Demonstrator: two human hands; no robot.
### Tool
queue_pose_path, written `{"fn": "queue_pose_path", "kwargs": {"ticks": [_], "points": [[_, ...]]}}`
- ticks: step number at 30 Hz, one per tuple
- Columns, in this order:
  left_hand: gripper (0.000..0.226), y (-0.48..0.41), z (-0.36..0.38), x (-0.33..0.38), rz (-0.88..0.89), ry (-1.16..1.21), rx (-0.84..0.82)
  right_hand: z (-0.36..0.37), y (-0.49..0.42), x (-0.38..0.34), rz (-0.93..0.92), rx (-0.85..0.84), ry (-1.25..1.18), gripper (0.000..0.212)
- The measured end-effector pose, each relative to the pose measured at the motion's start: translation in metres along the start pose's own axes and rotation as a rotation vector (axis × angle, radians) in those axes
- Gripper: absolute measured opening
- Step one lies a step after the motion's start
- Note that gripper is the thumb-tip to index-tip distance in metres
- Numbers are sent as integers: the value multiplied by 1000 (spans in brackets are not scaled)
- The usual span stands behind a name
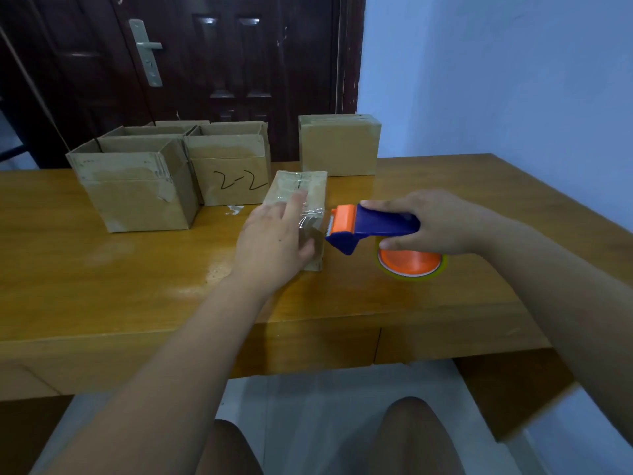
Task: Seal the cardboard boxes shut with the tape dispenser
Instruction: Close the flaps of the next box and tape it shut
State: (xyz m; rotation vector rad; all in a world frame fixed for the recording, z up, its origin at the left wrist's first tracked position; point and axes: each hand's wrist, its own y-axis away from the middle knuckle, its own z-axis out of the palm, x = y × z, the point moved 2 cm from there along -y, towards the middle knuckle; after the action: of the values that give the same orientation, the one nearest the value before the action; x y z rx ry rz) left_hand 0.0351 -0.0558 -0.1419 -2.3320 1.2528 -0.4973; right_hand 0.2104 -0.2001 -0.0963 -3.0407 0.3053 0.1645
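Note:
A small closed cardboard box (305,192) lies mid-table with clear tape across its top. My left hand (274,245) rests on the box's near end, fingers laid flat over the tape and thumb against its right side. My right hand (435,224) grips the blue handle of the tape dispenser (373,228). The dispenser's orange head and toothed blade sit just right of the box's edge. Its orange tape roll (411,264) hangs below my right hand, close to the table.
Two open-topped cardboard boxes (137,186) stand at the back left, one marked "2-2" (233,173). A closed box (339,145) stands upright at the back centre. A scrap of clear tape (234,209) lies on the wooden table (137,286). A dark door is behind.

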Motion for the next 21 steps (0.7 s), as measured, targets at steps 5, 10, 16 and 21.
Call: {"fn": "queue_pose_path", "kwargs": {"ticks": [5, 10, 16, 21], "points": [[78, -1, 6, 11, 68, -107, -32, -17, -14, -8, 21, -66, 68, 62], [58, 7, 20, 20, 142, -133, 200, -32, -25, -15, 37, -153, 84, 60], [40, 6, 15, 22, 157, -154, 350, -51, -40, -23, 86, -300, 18, 55], [43, 0, 13, 19, 200, -110, 160, -54, -54, -25, 144, -457, -8, 49]]}}
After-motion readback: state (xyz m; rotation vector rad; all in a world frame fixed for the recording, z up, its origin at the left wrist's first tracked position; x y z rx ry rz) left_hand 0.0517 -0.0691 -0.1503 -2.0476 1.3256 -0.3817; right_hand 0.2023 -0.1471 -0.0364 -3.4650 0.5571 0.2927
